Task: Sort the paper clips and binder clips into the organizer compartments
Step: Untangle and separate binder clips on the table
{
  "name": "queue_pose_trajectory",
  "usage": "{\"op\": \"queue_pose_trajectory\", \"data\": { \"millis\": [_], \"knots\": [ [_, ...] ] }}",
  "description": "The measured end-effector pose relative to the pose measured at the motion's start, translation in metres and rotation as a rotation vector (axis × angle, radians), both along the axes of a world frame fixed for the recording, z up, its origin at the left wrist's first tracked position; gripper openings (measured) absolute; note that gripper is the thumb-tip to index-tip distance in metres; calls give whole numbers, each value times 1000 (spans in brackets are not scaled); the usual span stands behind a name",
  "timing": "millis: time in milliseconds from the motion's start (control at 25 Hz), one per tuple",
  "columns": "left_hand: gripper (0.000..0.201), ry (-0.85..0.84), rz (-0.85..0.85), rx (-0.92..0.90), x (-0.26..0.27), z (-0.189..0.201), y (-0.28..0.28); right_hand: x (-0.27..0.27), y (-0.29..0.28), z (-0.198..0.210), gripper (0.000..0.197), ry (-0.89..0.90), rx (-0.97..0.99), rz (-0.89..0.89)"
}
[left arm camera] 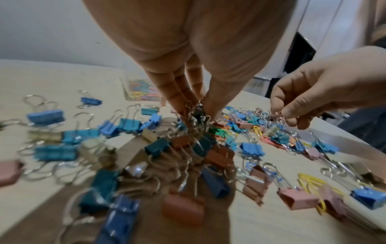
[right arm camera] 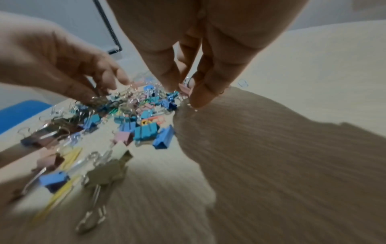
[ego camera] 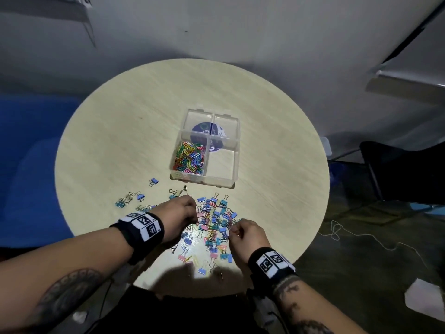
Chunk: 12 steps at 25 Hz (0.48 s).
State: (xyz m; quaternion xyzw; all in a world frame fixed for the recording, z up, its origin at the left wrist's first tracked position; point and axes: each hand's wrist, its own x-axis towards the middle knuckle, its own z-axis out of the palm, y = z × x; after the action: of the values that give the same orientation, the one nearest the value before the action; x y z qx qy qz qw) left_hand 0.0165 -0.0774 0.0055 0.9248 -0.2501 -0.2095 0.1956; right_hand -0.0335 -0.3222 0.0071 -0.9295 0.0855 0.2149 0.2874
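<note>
A pile of blue, pink, teal and gold binder clips point(ego camera: 214, 224) lies at the near edge of the table, with a few coloured paper clips point(left arm camera: 258, 130) mixed in. My left hand point(ego camera: 192, 216) pinches a bunch of binder clips point(left arm camera: 196, 115) by their wire handles, and several dangle below the fingers. My right hand point(ego camera: 232, 231) is at the pile's right side and pinches a small pink binder clip point(right arm camera: 184, 89) between thumb and fingers. Beyond the pile stands the clear four-compartment organizer point(ego camera: 234, 165). Its near-left compartment holds many coloured paper clips point(ego camera: 190, 157); the other three hold no clips.
Loose binder clips point(ego camera: 127, 200) lie scattered left of the pile, one blue clip point(ego camera: 153, 181) farther out. The round wooden table point(ego camera: 120, 131) ends just behind my wrists. A blue seat point(ego camera: 31, 165) stands to the left and a dark chair point(ego camera: 397, 172) to the right.
</note>
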Motion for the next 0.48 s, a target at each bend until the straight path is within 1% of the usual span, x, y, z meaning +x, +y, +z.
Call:
{"op": "queue_pose_trajectory", "data": {
  "millis": [80,120,200,280,360,440,480],
  "knots": [
    [18,14,91,-26,-4,0,17,0,-1,1,5,-21,2,-18],
    [21,29,135,-40,-5,0,24,-1,-3,1,7,-27,-6,-16],
    [26,44,228,-105,-9,0,36,-6,-1,1,9,-51,-10,35],
    [26,46,332,-179,-12,3,42,-9,8,0,7,-76,15,164],
    [25,51,458,-237,-16,6,46,-9,26,0,12,-76,18,324],
    [25,88,561,-259,-21,9,50,-5,47,2,18,-80,2,421],
    [25,105,585,-262,-22,9,53,-1,56,3,20,-90,-10,450]
  ]
}}
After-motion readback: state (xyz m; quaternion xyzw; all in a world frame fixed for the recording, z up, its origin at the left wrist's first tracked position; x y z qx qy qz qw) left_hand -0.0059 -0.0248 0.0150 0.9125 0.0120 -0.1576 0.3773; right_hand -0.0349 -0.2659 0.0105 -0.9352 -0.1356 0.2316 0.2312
